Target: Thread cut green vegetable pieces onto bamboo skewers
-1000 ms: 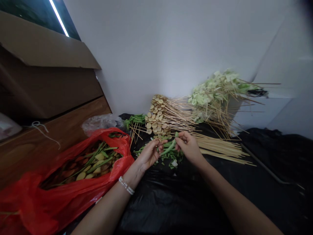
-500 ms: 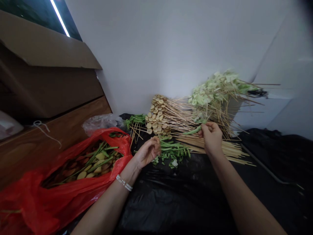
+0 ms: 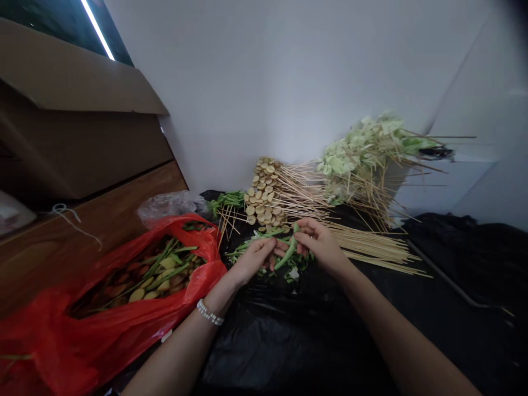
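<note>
A green bean point(image 3: 290, 253) is pinched near its upper end between the thumb and fingers of my right hand point(image 3: 315, 243). The pod slants down to the left over the pile of greens. My left hand point(image 3: 260, 257) is half curled beside it, its fingertips at the pod's lower left side and its thumb apart from it. Below both hands lie cut green stalks and leafy bits point(image 3: 303, 265), partly covered by the fingers. Behind stands a stack of skewered potato slices point(image 3: 262, 195), sticks pointing right. Bare bamboo skewers point(image 3: 375, 250) lie to the right of my right hand.
To the left a red plastic bag point(image 3: 210, 269) holds potato slices and green stalks. Skewered cabbage leaves point(image 3: 363, 146) are heaped at the back right. Black plastic sheeting point(image 3: 297, 335) covers the surface. A clear bag point(image 3: 171, 208) and a cardboard box point(image 3: 82, 148) are farther left.
My right hand has brought the green bean left and down from beside the skewers to over the greens. My left hand has moved slightly right, up to the bean.
</note>
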The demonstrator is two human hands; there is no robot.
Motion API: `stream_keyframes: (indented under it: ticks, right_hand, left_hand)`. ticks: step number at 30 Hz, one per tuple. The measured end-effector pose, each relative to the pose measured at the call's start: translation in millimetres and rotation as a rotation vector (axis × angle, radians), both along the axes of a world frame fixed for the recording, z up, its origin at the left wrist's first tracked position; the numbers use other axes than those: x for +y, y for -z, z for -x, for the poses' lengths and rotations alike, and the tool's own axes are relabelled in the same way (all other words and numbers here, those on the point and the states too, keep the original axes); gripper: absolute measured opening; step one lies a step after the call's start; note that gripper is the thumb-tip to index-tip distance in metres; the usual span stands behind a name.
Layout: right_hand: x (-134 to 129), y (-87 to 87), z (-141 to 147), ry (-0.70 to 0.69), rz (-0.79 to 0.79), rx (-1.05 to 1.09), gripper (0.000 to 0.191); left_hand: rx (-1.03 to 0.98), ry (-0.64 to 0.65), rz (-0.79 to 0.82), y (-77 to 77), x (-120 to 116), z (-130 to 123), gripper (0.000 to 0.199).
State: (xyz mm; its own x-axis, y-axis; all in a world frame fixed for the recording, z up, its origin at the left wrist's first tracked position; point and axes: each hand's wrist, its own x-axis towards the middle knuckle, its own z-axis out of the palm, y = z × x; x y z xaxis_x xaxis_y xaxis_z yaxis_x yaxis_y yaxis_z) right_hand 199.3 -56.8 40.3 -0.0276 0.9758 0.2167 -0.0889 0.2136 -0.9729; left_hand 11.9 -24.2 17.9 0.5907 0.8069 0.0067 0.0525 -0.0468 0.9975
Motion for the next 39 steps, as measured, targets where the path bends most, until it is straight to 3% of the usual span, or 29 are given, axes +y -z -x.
stream_keyframes:
  ticks: [4, 8, 14, 20, 24, 30, 34, 36, 39]
  right_hand:
    - [-1, 6.9, 7, -0.062, -0.006, -0.058, 0.026]
    - [1, 13.3, 11, -0.059, -0.034, -0.141, 0.019]
    - [3, 15.7, 8, 0.098, -0.156, -0.348, 0.005]
    - [1, 10.7, 9, 0.045, -0.01, -0.07, 0.011]
    - [1, 11.4, 14, 0.067, 0.007, 0.07, 0.016]
    - [-2, 12.9, 21, 0.139, -0.044, 0.09, 0.017]
    - [-5, 11.6, 22, 0.178, -0.053, 0.09, 0.018]
    - [-5, 11.8, 22, 0.151, -0.051, 0.135, 0.02]
    - [-2, 14.0, 22, 0.019, 0.014, 0.237, 0.026]
  left_hand:
    - [0.078, 0.174, -0.079, -3.0, -8, -4, 0.049]
    - [0.107, 0.206, -0.165, -1.5, -12, -5, 0.039]
    - [0.183, 0.108, -0.293, 1.3, -14, -7, 0.039]
    - [0.024, 0.047, -0.137, 1.4, -14, -14, 0.04]
    - [-0.065, -0.017, -0.096, 3.1, -16, -19, 0.039]
    - [-0.16, -0.111, -0.007, 9.4, -20, -25, 0.037]
    - [-0.419, -0.256, 0.068, 7.5, -3, -14, 0.034]
    - [-0.52, -0.34, 0.072, 5.3, 7, -4, 0.031]
    - [-0.509, -0.35, 0.098, 3.9, 13, 3, 0.027]
